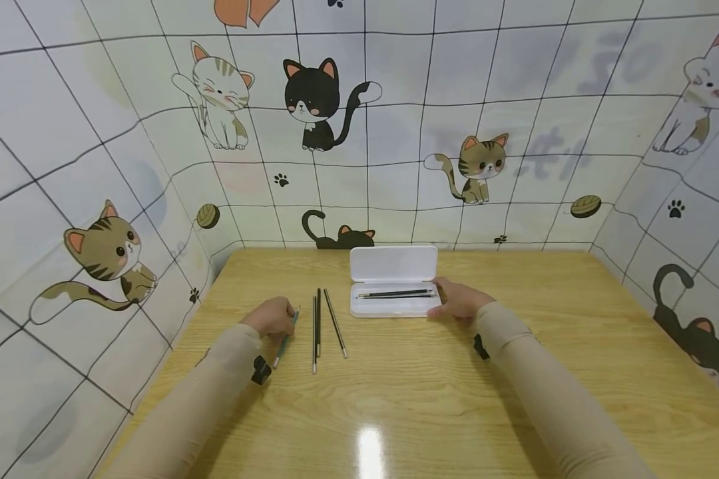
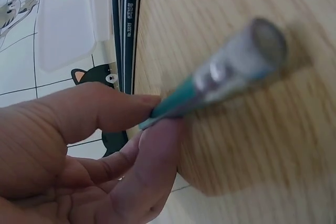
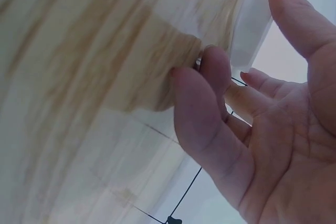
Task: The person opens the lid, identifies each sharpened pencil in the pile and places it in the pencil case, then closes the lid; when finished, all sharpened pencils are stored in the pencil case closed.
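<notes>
My left hand (image 1: pixel 271 317) pinches a teal pencil (image 1: pixel 283 347) between thumb and fingertips, close over the table at the left. Its metal-banded eraser end points toward the camera in the left wrist view. Just right of it lie three dark pencils (image 1: pixel 334 322) with pale ends nearest me. A white pencil case (image 1: pixel 365 309) stands with its lid (image 1: pixel 393 265) raised, and a few dark pencils (image 1: pixel 395 293) lie lengthwise inside. My right hand (image 1: pixel 458 301) holds the case's right end, thumb at the front corner and fingers toward the back; its other fingers curl loosely beside the table.
The wood-grain table (image 1: pixel 431 399) reaches back to a wall covering (image 1: pixel 395 179) printed with cats and grid lines. This covering also rises along the left and right sides. Both forearms in beige sleeves (image 1: pixel 551 379) extend over the front of the table.
</notes>
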Available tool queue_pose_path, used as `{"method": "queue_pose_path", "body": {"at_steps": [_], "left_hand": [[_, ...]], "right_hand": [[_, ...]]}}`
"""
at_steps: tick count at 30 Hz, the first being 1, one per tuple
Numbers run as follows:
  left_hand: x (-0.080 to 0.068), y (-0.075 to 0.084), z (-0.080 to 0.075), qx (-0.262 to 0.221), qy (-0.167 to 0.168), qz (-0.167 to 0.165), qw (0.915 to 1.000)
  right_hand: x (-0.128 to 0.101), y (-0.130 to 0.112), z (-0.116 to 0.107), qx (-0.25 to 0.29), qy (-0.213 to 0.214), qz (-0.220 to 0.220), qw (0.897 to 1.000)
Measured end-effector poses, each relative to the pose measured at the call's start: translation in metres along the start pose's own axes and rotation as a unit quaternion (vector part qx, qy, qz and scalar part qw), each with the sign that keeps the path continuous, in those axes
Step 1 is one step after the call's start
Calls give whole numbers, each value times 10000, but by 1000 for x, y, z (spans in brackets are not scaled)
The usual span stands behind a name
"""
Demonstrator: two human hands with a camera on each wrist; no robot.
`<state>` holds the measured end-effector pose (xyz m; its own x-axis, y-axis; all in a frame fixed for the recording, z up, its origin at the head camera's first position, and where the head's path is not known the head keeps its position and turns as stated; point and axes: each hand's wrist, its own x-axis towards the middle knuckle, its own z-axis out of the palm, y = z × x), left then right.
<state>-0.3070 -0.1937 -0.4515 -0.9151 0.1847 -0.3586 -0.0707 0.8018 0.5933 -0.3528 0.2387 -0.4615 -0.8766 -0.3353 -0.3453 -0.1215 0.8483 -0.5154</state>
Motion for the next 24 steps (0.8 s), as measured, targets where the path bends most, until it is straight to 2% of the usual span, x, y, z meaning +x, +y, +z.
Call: {"method": "queue_pose_path", "body": {"at_steps": [6, 8, 24], "left_hand": [[5, -7, 0, -167, 218, 93, 9996], [5, -8, 0, -235, 290, 139, 9992], [6, -10, -12, -457, 357, 336, 9978]], "right_hand": [[1, -1, 0, -16, 51, -117, 9999], [1, -1, 0, 95, -10, -33, 9999], [0, 2, 1, -69, 99, -98, 9999]]}}
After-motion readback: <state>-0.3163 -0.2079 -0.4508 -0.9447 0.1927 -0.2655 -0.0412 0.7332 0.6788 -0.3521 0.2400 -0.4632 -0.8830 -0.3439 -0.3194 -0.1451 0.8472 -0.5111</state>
